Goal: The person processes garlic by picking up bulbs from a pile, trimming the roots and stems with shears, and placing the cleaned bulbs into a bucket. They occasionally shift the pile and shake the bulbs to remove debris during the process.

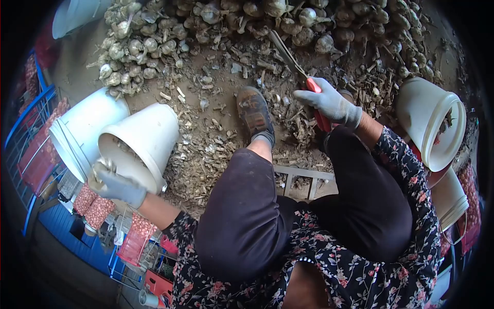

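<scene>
Head view: left grip (116, 186) by the cream bucket (160, 131), hold I cannot tell; right grip (333, 103) wraps shears (312, 85), blades (286, 54) outward, presumably sparing legs (239, 211).

This looks like a farm shed or packing yard for garlic. A large heap of garlic bulbs (303, 20), stems attached, lies straight on the earth-coloured floor (85, 69), which is littered with cut stem scraps (198, 165). Pale plastic buckets (154, 121) stand or lie at both sides. Behind them are filled red mesh sacks (98, 212) and blue metal frames (41, 105).
</scene>
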### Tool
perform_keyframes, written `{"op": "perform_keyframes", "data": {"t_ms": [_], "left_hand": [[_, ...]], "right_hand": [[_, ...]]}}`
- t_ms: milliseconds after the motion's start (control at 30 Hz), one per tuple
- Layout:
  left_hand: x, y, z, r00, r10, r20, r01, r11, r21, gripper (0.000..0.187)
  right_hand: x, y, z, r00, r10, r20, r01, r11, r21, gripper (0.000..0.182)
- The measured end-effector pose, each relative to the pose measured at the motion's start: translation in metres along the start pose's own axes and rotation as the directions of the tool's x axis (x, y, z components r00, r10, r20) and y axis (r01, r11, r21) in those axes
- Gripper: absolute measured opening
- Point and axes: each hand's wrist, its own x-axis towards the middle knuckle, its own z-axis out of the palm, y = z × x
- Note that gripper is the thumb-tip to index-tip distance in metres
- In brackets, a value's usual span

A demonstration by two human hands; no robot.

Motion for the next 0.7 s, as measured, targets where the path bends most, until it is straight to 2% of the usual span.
{"op": "perform_keyframes", "data": {"t_ms": [33, 67, 100, 133, 167, 200, 233, 267, 300, 367, 400, 433, 500, 533, 567, 633, 667, 700], "left_hand": [[0.013, -0.031, -0.016, 0.997, 0.0, -0.077, 0.023, 0.954, 0.299, 0.025], [0.015, -0.027, -0.009, 0.997, 0.006, -0.077, 0.018, 0.954, 0.298, 0.025], [0.014, -0.021, 0.008, 0.956, 0.289, 0.059, -0.263, 0.744, 0.614, 0.029], [0.011, -0.013, 0.03, 0.835, 0.475, 0.277, -0.475, 0.369, 0.799, 0.034], [0.01, 0.005, 0.066, 0.893, 0.385, 0.232, -0.449, 0.76, 0.47, 0.039], [0.0, 0.016, 0.113, 0.895, 0.328, 0.302, -0.371, 0.923, 0.098, 0.048], [-0.006, 0.051, 0.158, 0.771, 0.489, 0.408, -0.551, 0.834, 0.041, 0.05], [-0.019, 0.089, 0.192, 0.691, 0.485, 0.535, -0.601, 0.798, 0.053, 0.053], [-0.016, 0.08, 0.243, 0.455, 0.686, 0.568, -0.799, 0.596, -0.079, 0.057], [-0.027, 0.064, 0.318, 0.356, 0.494, 0.793, -0.809, 0.587, -0.002, 0.06], [-0.033, 0.077, 0.322, 0.402, 0.347, 0.847, -0.796, 0.591, 0.136, 0.058], [-0.031, 0.079, 0.32, 0.404, 0.353, 0.844, -0.796, 0.591, 0.134, 0.058], [-0.025, 0.081, 0.309, 0.511, 0.358, 0.781, -0.587, 0.809, 0.013, 0.064], [-0.029, 0.082, 0.295, 0.543, 0.354, 0.761, -0.574, 0.818, 0.029, 0.067], [-0.034, 0.091, 0.279, 0.543, 0.352, 0.762, -0.576, 0.816, 0.033, 0.067], [-0.046, 0.099, 0.25, 0.508, 0.415, 0.755, -0.56, 0.825, -0.076, 0.064], [-0.049, 0.098, 0.244, 0.479, 0.374, 0.794, -0.497, 0.861, -0.106, 0.062], [-0.052, 0.099, 0.242, 0.482, 0.377, 0.791, -0.496, 0.861, -0.109, 0.062]], "right_hand": [[-0.001, -0.002, 0.0, 0.999, 0.038, -0.004, -0.038, 0.999, 0.015, 0.026], [-0.001, -0.005, 0.001, 0.999, 0.033, -0.004, -0.033, 0.999, 0.019, 0.026], [-0.001, -0.011, 0.003, 0.998, 0.063, 0.023, -0.063, 0.998, 0.004, 0.029], [0.001, -0.016, 0.004, 0.994, 0.095, 0.052, -0.095, 0.995, -0.016, 0.032], [0.005, -0.015, 0.004, 0.994, 0.095, 0.053, -0.094, 0.995, -0.02, 0.032], [0.01, -0.012, 0.004, 1.0, 0.003, 0.005, -0.002, 0.981, -0.192, 0.036], [0.012, -0.01, 0.003, 0.995, -0.094, -0.026, 0.078, 0.929, -0.361, 0.041], [0.012, -0.012, 0.003, 0.988, -0.145, -0.054, 0.106, 0.89, -0.443, 0.047], [0.012, -0.011, 0.003, 0.988, -0.139, -0.06, 0.099, 0.893, -0.44, 0.047], [0.012, -0.01, 0.005, 0.973, -0.172, -0.154, 0.073, 0.863, -0.5, 0.047], [0.009, -0.01, 0.009, 0.945, -0.258, -0.203, 0.111, 0.833, -0.542, 0.048], [0.007, -0.017, 0.007, 0.976, -0.163, -0.143, 0.062, 0.84, -0.539, 0.048], [0.008, -0.023, 0.005, 0.984, -0.14, -0.105, 0.037, 0.751, -0.659, 0.046], [0.009, -0.026, 0.005, 0.984, -0.144, -0.103, 0.041, 0.752, -0.658, 0.046], [0.01, -0.03, 0.006, 0.964, -0.215, -0.155, 0.051, 0.724, -0.688, 0.046], [0.018, -0.025, 0.009, 0.908, -0.353, -0.225, 0.066, 0.651, -0.756, 0.045], [0.021, -0.025, 0.011, 0.874, -0.436, -0.215, 0.1, 0.595, -0.797, 0.046], [0.025, -0.027, 0.011, 0.83, -0.52, -0.202, 0.129, 0.531, -0.838, 0.046]]}}
